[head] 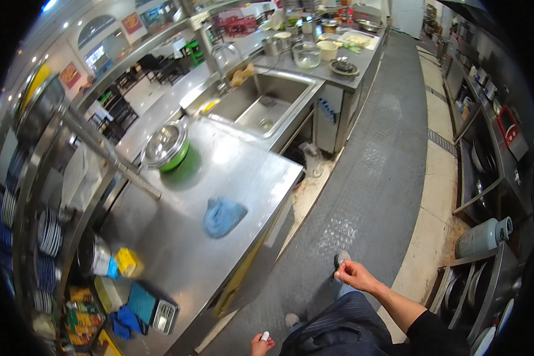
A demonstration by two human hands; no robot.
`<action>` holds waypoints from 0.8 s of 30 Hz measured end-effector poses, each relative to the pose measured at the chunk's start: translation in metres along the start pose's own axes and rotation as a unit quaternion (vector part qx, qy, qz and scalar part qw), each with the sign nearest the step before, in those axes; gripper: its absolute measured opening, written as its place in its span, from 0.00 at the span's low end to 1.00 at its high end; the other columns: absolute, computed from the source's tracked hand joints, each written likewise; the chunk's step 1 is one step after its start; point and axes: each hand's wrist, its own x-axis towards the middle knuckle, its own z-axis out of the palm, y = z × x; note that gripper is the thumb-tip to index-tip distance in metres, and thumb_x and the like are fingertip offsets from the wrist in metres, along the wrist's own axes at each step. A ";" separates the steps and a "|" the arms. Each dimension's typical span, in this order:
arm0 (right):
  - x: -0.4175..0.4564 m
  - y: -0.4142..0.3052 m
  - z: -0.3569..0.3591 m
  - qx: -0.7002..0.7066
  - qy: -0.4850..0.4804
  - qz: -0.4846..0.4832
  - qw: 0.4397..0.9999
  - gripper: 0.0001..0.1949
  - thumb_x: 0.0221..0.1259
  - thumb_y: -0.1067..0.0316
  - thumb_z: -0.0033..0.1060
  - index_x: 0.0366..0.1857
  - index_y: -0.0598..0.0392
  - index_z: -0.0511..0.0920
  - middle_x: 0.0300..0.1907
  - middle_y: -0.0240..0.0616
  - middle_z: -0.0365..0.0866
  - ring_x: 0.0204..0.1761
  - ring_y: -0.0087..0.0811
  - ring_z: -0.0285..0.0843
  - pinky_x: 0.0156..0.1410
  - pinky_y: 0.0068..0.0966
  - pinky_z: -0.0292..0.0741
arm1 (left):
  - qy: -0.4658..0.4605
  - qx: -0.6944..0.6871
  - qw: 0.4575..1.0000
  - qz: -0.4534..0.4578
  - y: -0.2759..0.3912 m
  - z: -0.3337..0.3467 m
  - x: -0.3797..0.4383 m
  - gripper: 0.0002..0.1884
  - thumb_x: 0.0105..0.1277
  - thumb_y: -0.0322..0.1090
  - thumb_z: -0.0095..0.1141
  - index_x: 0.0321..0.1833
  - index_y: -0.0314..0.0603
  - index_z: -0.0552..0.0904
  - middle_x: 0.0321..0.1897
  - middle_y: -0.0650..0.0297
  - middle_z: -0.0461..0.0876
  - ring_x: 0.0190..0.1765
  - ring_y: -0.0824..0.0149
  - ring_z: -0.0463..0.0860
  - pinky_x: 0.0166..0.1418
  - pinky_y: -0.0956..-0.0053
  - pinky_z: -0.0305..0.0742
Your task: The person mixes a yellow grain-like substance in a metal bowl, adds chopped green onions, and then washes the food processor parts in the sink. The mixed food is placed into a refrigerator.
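At the bottom edge of the view is my left hand, partly cut off. A small white piece shows at its fingers; whether it is a finger wrap or something held, I cannot tell. My right hand hangs over the dark floor mat, fingers curled in and thumb against them, with nothing visible in the grip. Neither hand touches the stainless steel counter on the left. On that counter lies a crumpled blue cloth. Behind the cloth stands a green bowl under a clear lid or bowl.
A steel sink is set in beyond the counter, with glass and cream containers past it. A digital scale and a yellow box sit near left. Steel shelving and a gas cylinder line the right side.
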 end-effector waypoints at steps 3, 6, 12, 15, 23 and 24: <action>0.029 -0.019 -0.063 0.061 0.056 0.002 0.997 0.08 0.64 0.65 0.54 0.29 0.53 0.70 0.23 0.24 0.69 0.26 0.14 0.64 0.31 0.16 0.65 | -0.046 -0.015 0.998 0.027 0.040 0.059 0.027 0.05 0.67 0.36 0.49 0.37 0.44 0.72 0.24 0.67 0.71 0.25 0.73 0.71 0.30 0.75 0.73; 0.077 -0.025 -0.128 0.057 0.076 -0.043 0.995 0.09 0.65 0.63 0.52 0.29 0.54 0.71 0.23 0.24 0.69 0.25 0.15 0.64 0.30 0.16 0.65 | -0.023 0.016 0.999 0.041 0.127 0.147 0.036 0.09 0.69 0.34 0.46 0.40 0.35 0.75 0.29 0.61 0.76 0.28 0.68 0.78 0.35 0.70 0.81; 0.170 -0.099 -0.235 0.030 0.099 -0.081 0.991 0.10 0.67 0.65 0.46 0.38 0.60 0.77 0.24 0.27 0.74 0.25 0.16 0.68 0.32 0.16 0.69 | -0.131 -0.013 0.985 0.111 0.270 0.308 0.035 0.07 0.68 0.31 0.46 0.40 0.35 0.77 0.31 0.61 0.79 0.31 0.69 0.80 0.35 0.74 0.79; 0.228 -0.124 -0.267 0.107 0.096 -0.066 0.987 0.09 0.68 0.67 0.45 0.38 0.59 0.76 0.25 0.29 0.74 0.25 0.17 0.68 0.31 0.16 0.68 | -0.169 0.032 0.964 0.201 0.341 0.352 0.034 0.07 0.68 0.30 0.45 0.39 0.36 0.76 0.31 0.60 0.78 0.31 0.67 0.80 0.36 0.73 0.79; 0.421 -0.203 -0.265 0.205 -0.037 -0.024 0.978 0.12 0.68 0.77 0.34 0.49 0.65 0.71 0.41 0.46 0.78 0.39 0.31 0.79 0.47 0.27 0.79 | -0.021 -0.006 0.916 0.401 0.601 0.360 0.182 0.05 0.68 0.28 0.47 0.44 0.38 0.74 0.32 0.63 0.78 0.30 0.73 0.78 0.31 0.79 0.76; 0.451 -0.217 -0.256 0.214 -0.058 -0.020 0.975 0.13 0.68 0.77 0.33 0.50 0.65 0.70 0.42 0.47 0.78 0.40 0.32 0.80 0.48 0.28 0.79 | 0.003 -0.001 0.899 0.438 0.642 0.357 0.207 0.07 0.67 0.27 0.47 0.46 0.37 0.73 0.34 0.62 0.78 0.30 0.73 0.78 0.32 0.79 0.76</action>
